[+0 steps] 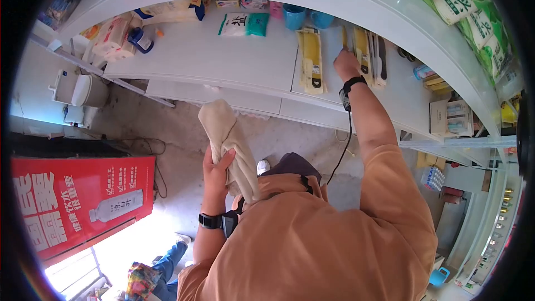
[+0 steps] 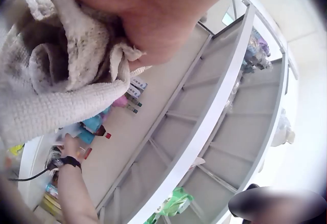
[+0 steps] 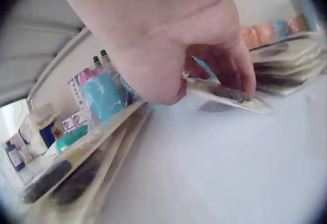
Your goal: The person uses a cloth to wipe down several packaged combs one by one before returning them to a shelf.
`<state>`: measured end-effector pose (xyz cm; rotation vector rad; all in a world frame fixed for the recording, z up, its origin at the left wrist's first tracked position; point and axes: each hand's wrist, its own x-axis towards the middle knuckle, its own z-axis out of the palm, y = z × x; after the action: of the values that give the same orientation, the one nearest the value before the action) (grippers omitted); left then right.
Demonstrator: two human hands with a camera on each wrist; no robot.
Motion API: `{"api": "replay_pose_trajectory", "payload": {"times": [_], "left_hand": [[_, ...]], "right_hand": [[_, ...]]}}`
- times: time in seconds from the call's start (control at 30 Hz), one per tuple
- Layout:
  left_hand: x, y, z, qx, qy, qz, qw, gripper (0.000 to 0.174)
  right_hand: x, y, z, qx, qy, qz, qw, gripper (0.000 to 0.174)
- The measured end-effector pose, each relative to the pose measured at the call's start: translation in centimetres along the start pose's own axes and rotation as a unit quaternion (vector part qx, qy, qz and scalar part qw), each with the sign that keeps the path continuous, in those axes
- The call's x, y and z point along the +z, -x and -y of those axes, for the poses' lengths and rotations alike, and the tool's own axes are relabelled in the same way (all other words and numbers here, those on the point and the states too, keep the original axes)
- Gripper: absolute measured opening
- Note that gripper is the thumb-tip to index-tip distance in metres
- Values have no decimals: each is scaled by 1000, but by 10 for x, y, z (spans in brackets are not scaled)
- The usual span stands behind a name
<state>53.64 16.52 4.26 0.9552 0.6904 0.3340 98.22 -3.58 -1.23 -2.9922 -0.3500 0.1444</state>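
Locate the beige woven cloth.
In the head view, the beige woven cloth is centre-left, gripped by the left hand, just below the front edge of the white shelf.

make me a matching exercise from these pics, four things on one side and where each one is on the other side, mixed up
Things
1. cloth
2. blue cups
3. red sign
4. flat pack

Places
a. at the back of the white shelf
b. pinched by the right hand
c. gripped in the left hand
d. low down, below the shelf, at the left of the head view

Pairs: 1-c, 2-a, 3-d, 4-b
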Motion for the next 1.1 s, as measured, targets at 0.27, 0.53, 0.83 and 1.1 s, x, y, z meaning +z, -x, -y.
{"api": "replay_pose_trajectory", "payload": {"times": [0.27,0.53,0.83,1.1], "left_hand": [[31,7,6,-20,7,18,1000,41],[116,5,31,-79,23,110,990,42],[217,39,44,-266,113,273,918,40],[237,78,124,-145,-103,342,923,56]], "right_hand": [[13,23,-41,70,-416,-35,906,51],[-37,238,-41,-235,-382,-101,888,54],[-72,362,-133,-281,-294,-99,908,63],[-87,392,-173,-261,-283,-176,906,62]]}}
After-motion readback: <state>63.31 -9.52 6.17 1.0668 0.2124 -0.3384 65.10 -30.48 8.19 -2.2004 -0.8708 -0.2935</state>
